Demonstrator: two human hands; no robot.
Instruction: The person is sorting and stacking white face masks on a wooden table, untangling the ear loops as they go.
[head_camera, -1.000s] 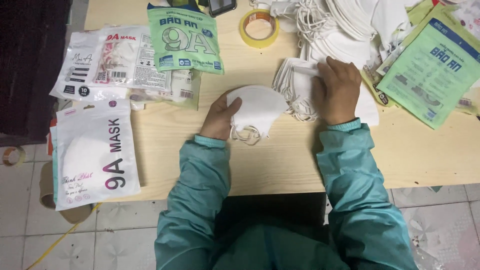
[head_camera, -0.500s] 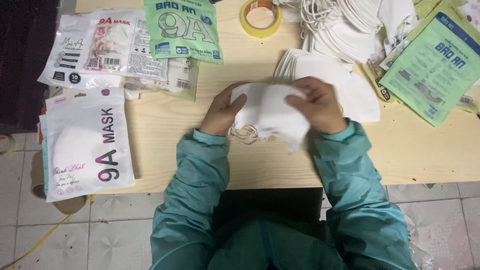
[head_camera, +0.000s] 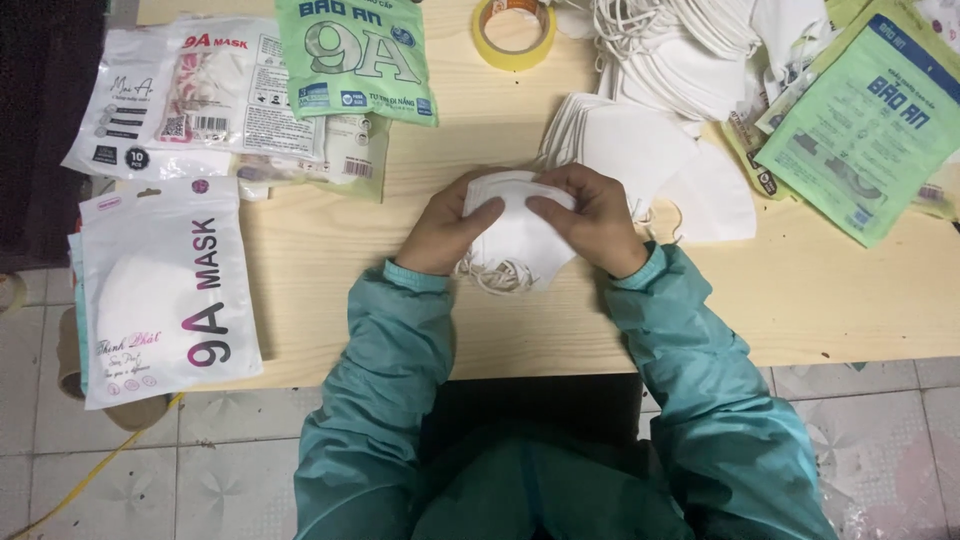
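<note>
Both hands hold a small stack of white folded face masks above the wooden table, with the elastic ear loops hanging below. My left hand grips the stack's left side. My right hand presses fingers over the top and right side. Both arms wear teal sleeves. Just beyond the hands lies a fanned row of loose white masks.
A big heap of white masks sits at the back right beside green printed bags. A yellow tape roll lies at the back. White and green mask packets cover the left side. Tiled floor below.
My right hand came away from the fanned row with masks and joined my left hand; both now hold the stack together nearer the table's middle.
</note>
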